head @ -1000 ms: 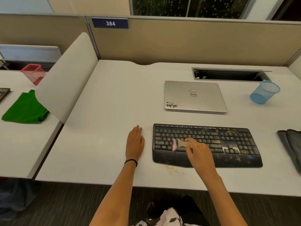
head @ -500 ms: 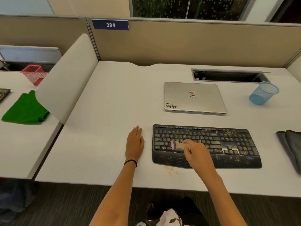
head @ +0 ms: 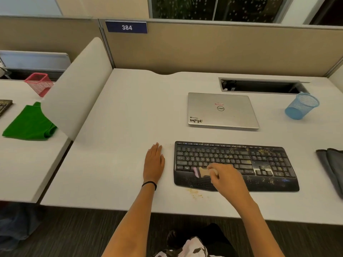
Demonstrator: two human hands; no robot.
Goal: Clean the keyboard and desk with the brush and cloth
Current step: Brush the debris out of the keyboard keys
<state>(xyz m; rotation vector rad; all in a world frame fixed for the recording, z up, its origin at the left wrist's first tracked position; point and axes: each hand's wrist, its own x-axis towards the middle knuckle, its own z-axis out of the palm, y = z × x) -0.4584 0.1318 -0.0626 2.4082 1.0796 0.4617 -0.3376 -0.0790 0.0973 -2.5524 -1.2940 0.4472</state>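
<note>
brush [head: 201, 171]: looks small and light, soft pink hairs, hard pale handle, best held there | right hand [head: 226, 176]: fingers curled round that handle, hairs on the keyboard's [head: 232, 160] bottom-left keys | left hand [head: 153, 164]: flat on the desk [head: 130, 145], fingers together

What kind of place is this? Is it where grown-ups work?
Most likely an office with shared desks. Low divider walls split this desk from its neighbour, one wall carries a number plate reading 384, and a closed laptop and a keyboard sit here.
</note>
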